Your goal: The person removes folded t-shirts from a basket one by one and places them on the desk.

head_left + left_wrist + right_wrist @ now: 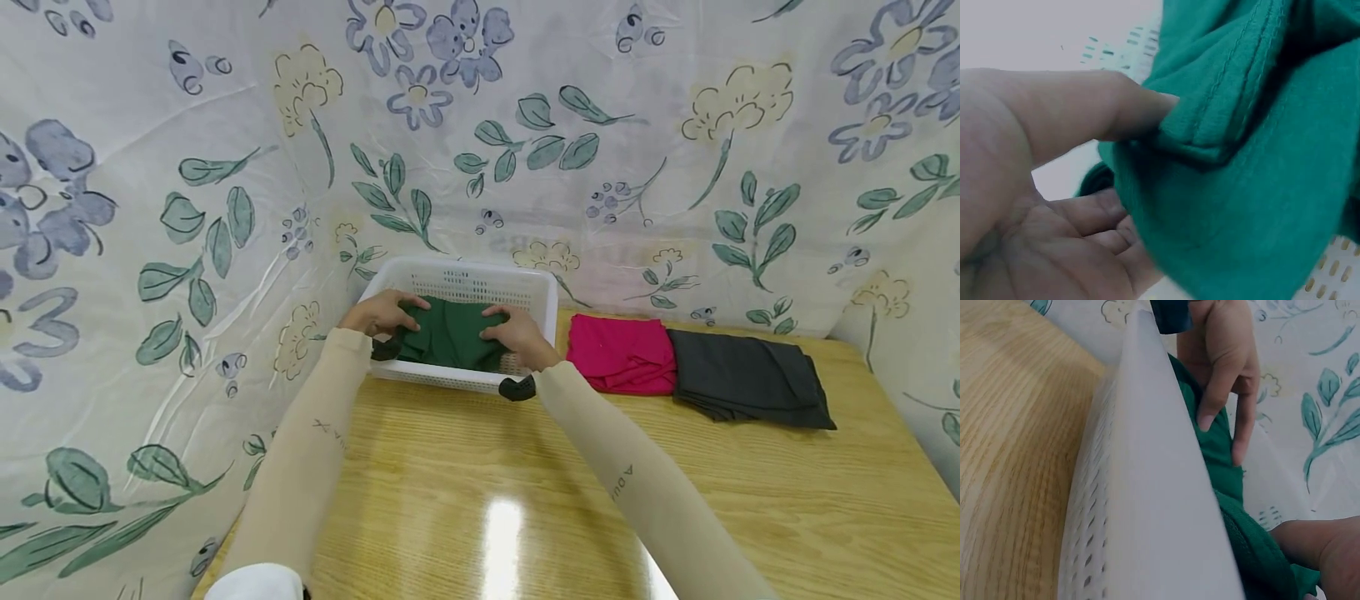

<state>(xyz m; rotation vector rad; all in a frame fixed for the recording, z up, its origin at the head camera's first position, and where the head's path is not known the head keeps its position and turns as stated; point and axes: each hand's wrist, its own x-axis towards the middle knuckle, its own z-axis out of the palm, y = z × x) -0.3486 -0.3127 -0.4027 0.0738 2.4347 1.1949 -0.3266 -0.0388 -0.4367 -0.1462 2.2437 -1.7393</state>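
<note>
A green garment (453,333) with stitched hems lies folded inside a white plastic basket (552,321). My left hand (384,312) grips its left side; in the left wrist view the thumb (1104,103) presses on a hemmed edge while the other fingers (1094,212) pass partly under the fabric. At the opposite side, my right hand (519,335) holds the garment's right edge. The right wrist view shows the right hand (1329,550) at the lower right, its fingertips largely hidden by green fabric, and the left hand at the top.
Right of the basket, a folded pink-red cloth (622,354) lies on the wooden table (420,483), with a folded dark grey cloth (750,375) beside it. A flower-printed sheet (480,125) hangs behind and to the left, close to the basket.
</note>
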